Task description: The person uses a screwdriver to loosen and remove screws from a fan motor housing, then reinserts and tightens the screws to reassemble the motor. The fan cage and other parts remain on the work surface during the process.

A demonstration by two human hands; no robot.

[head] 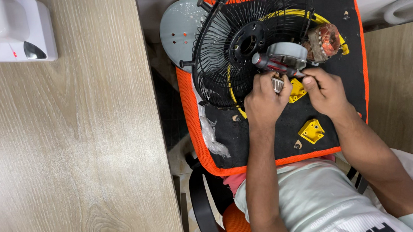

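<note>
The fan is already well apart: its black wire guard (pixel 244 38) stands tilted on the black pad with the orange edge (pixel 195 132), the grey round base plate (pixel 176 26) lies behind it at the pad's far left corner, and the copper-wound motor (pixel 324 41) sits bare beside the grey housing (pixel 287 54). Two yellow plastic pieces are off and lie loose, one (pixel 312 130) near the front of the pad and one (pixel 296 90) between the hands. What seems left, judging by the grip, is work at the housing itself. The left hand (pixel 265 101) is curled shut around a small ribbed part (pixel 278 82) just below the housing; the right hand (pixel 326 90) is pinched closed on the tip end of a screwdriver with a grey and red handle (pixel 274 64), which lies across the housing. Room is tight: the guard crowds the left hand, the motor and yellow ring (pixel 307 15) crowd the right, and the pad's orange edge runs near on every side. The wooden surface (pixel 69 143) to the left is well apart, with a white device (pixel 7 29) at its far corner.
</note>
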